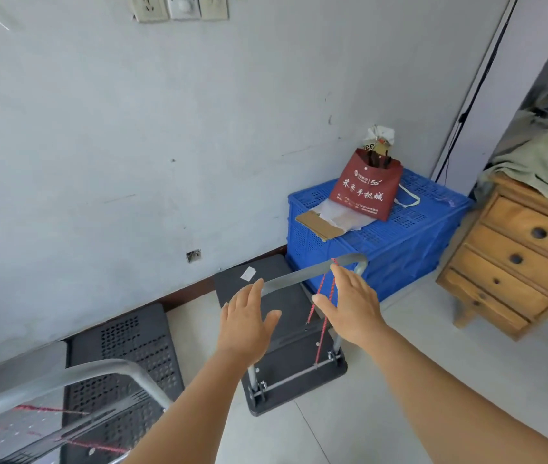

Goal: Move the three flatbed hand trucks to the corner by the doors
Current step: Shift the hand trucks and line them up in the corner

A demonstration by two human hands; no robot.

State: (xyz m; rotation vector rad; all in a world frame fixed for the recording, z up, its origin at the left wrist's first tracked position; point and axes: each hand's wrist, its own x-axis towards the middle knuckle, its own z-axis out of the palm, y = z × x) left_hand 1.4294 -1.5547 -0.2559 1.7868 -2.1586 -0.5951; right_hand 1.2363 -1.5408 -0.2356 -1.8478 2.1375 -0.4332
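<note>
In the head view both hands are spread wide with straight fingers and hold nothing. The left hand and the right hand hover at the grey handle of a black hand truck on the floor by the wall. A red cord hangs from the handle. Just beyond stands a blue crate, with a wooden drawer chest at its right. A second hand truck stands at the lower left.

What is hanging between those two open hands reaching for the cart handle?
In the head view, a red cord hangs from the grey handle bar of the flatbed hand truck, between the left hand and right hand.
</note>
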